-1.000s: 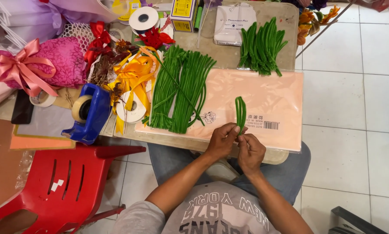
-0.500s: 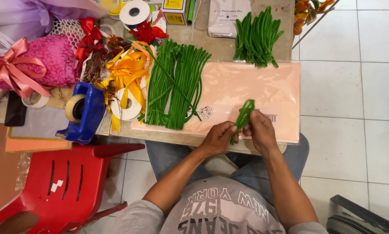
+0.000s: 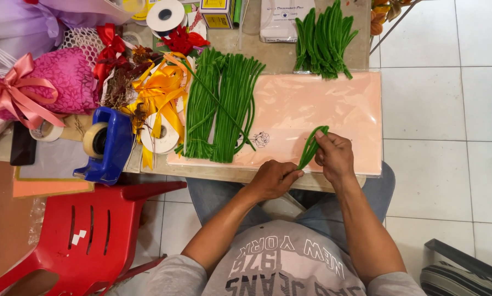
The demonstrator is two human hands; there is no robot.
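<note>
Stems: I see a small folded bunch of green stems point(image 3: 311, 147) pinched at both ends, held just above the near edge of the pink sheet point(image 3: 322, 104). Left hand point(image 3: 273, 178) grips the lower end, fingers curled tight around it. Right hand point(image 3: 333, 156) is closed on the looped upper end between thumb and fingertips. Both hands sit over the near table point(image 3: 279, 57) edge, above the person's lap.

Outward: a long pile of straight green stems point(image 3: 224, 109) lies on the sheet's left part; a second heap of folded green pieces point(image 3: 322, 41) sits at its far edge. Left of that, yellow ribbon point(image 3: 158, 93) and white ribbon rolls point(image 3: 166, 15). A blue tape dispenser point(image 3: 109, 145) holds one roll of tape. Pink wrapped bundle with a bow point(image 3: 48, 87) far left; red plastic chair point(image 3: 87, 230) below it.
</note>
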